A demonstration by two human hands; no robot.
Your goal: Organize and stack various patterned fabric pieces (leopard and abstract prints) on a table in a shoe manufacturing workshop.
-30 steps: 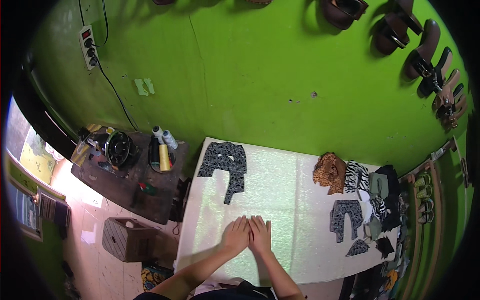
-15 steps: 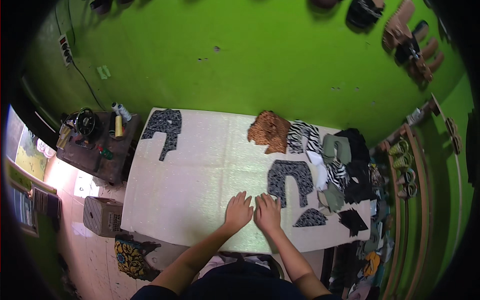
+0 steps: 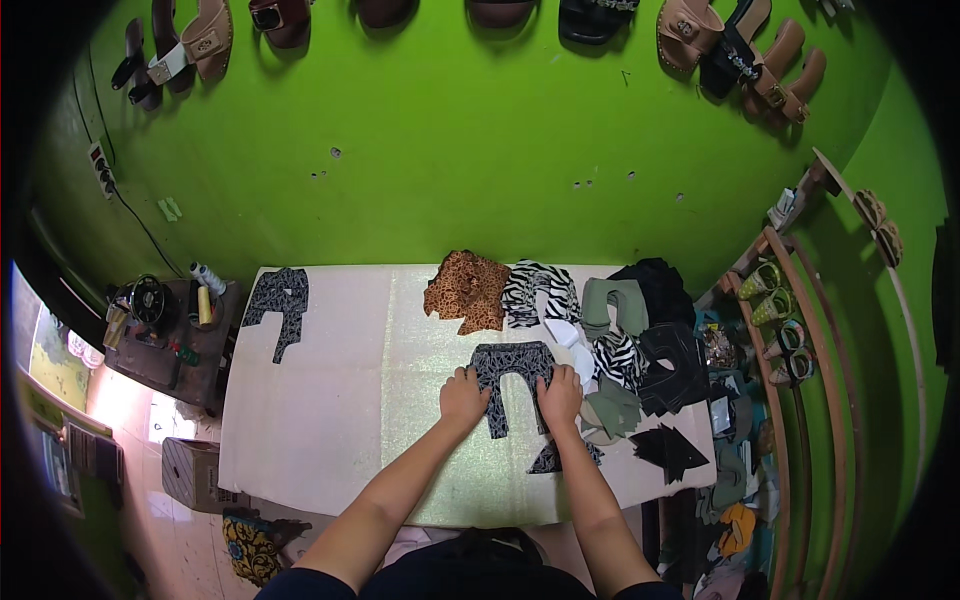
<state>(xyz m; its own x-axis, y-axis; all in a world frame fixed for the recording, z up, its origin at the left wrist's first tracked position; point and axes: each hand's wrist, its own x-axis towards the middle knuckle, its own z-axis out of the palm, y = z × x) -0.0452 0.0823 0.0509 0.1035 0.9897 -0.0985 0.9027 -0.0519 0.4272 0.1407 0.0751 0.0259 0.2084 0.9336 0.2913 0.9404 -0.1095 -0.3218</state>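
Note:
A U-shaped piece of black-and-grey patterned material (image 3: 512,357) lies on the white table, its open end toward me. My left hand (image 3: 465,400) is at its left leg, fingers bent and thumb by the edge. My right hand (image 3: 560,398) has closed at the right leg, thumb on the material. A smaller piece of the same pattern (image 3: 547,461) lies partly under my right forearm. Another patterned cutout (image 3: 285,292) is at the table's far left corner.
Leopard (image 3: 467,290), zebra (image 3: 520,290), green (image 3: 610,302) and black (image 3: 672,365) cutouts cover the table's right side. A dark sewing table (image 3: 160,350) stands left. Sandals (image 3: 690,35) hang on the green wall; a wooden rack (image 3: 785,350) holds more at right.
Both hands have moved right and away from me, spreading apart to the two sides of the U-shaped piece. The whole view has shifted, with more wall sandals now showing.

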